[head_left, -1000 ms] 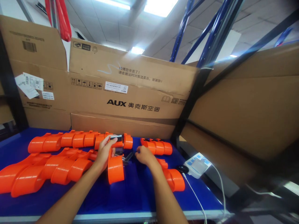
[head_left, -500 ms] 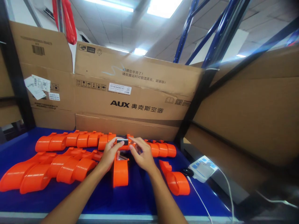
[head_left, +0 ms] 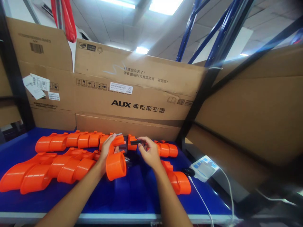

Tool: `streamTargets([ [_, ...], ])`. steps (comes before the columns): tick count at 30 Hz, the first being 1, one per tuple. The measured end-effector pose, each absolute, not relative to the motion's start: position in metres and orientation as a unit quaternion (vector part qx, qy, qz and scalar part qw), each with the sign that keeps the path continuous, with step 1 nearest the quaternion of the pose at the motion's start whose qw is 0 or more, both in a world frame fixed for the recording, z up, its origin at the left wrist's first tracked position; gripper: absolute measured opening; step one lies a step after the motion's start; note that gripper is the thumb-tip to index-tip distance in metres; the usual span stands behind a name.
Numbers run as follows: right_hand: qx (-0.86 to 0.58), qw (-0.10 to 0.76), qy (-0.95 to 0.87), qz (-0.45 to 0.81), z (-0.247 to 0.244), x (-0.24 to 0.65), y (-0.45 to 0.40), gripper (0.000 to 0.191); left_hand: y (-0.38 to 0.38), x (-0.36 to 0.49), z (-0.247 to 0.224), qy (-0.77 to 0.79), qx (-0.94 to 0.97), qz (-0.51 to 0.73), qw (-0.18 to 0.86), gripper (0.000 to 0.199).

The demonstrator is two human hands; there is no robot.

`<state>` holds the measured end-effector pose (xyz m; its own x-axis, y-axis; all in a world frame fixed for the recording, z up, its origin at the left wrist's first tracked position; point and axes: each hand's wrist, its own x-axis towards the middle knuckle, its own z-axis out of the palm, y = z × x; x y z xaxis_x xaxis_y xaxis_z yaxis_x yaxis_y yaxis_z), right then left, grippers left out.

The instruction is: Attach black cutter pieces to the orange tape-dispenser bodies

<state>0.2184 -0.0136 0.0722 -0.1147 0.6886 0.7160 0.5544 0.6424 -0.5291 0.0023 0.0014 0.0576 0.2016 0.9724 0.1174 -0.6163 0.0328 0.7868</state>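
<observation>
My left hand (head_left: 107, 151) is closed on an orange plastic part (head_left: 115, 165), whose round ring hangs below the fingers. A thin silvery edge shows at the top of that part, by the thumb. To the right, my right hand (head_left: 149, 152) pinches a small dark bar (head_left: 135, 142) between thumb and fingers. The bar points left, in front of another orange part (head_left: 130, 138) on the table. Behind the left fingers a dark object is partly hidden, and small shiny pieces lie beside the hanging ring.
Rows of orange parts (head_left: 38, 176) cover the left of the blue table (head_left: 99, 203). More orange rings (head_left: 169, 149) lie at the right, one (head_left: 181, 183) nearer. A white device (head_left: 204, 168) with cables sits at the right edge. Cardboard (head_left: 94, 104) stands behind.
My hands have moved apart. The orange part in my left hand has lifted and tilted left, and the dark bar has gone from between both hands to my right fingers.
</observation>
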Motion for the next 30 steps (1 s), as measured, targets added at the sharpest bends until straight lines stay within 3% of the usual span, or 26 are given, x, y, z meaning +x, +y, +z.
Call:
streamTargets([
  [5,-0.444,0.394,-0.803,0.052,0.070,0.224,-0.008,0.019,0.001,0.004,0.059,0.239,0.355,0.596,0.680,0.042],
  [13,-0.470,0.280,-0.835,0.059,0.067,0.220,-0.007,0.021,-0.008,0.008,0.065,0.267,0.378,0.598,0.654,0.046],
  [30,-0.497,0.250,-0.827,0.075,0.069,0.218,-0.013,0.023,-0.004,0.009,0.058,0.278,0.418,0.606,0.618,0.045],
])
